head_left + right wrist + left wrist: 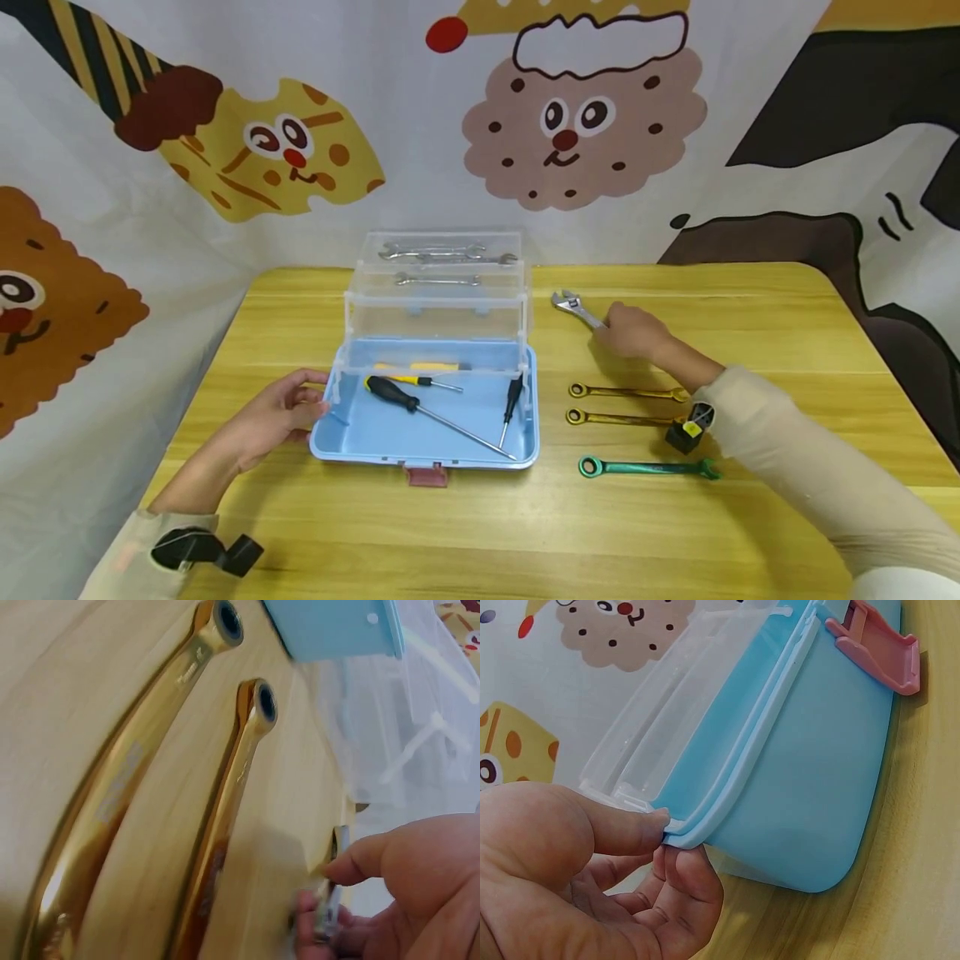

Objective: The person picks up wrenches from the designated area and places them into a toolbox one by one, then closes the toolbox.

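A light-blue toolbox [424,452] stands on the table with its clear tiered trays [435,317] raised at the back. My left hand [279,410] pinches the box's left rim between thumb and fingers, as the left wrist view shows up close. To the right of the box, my right hand [636,332] grips the handle of a silver adjustable wrench [576,308], whose head points toward the trays. Inside the box lie a large black screwdriver [390,392], a small black one [513,402] and yellow-handled tools [412,380].
Two gold ratchet wrenches [622,392] and a green one [648,468] lie on the table [525,542] below my right hand. Silver wrenches [438,281] sit in the upper trays. A pink latch [427,477] hangs at the box's front. Behind rises a printed cloth [420,167].
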Tool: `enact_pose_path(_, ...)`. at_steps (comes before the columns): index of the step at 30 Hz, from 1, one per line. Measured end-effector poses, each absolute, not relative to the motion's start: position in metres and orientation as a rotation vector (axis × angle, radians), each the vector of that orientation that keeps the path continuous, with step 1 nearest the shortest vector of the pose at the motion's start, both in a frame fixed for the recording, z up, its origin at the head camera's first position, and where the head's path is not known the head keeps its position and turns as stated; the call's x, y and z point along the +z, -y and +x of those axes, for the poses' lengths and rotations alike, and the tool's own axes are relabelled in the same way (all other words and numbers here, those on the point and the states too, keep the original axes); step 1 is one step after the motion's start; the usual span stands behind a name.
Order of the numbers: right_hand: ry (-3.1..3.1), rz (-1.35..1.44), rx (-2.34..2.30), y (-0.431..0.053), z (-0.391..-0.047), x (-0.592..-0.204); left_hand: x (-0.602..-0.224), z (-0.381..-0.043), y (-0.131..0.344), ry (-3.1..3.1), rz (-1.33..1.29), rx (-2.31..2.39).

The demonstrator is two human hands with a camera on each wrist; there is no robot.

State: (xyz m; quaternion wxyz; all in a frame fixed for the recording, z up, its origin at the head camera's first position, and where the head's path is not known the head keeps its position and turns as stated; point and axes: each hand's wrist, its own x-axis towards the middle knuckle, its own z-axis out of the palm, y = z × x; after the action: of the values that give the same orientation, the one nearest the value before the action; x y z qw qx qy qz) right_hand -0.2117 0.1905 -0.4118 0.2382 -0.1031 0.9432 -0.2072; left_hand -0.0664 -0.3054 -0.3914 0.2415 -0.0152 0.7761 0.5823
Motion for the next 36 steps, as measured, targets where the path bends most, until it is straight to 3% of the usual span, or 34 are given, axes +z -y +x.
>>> enact_pose_path(15,-2.608,-0.132,-1.130,-0.209,-0.216,-0.434,-0.390,-0.066,0.305,-2.130,-0.048,1.586)
enact_pose_path(36,-2.611,-0.105,-1.438,-0.208,-0.215,-0.453,-0.393,-0.067,0.307,-2.125,-0.052,1.591)
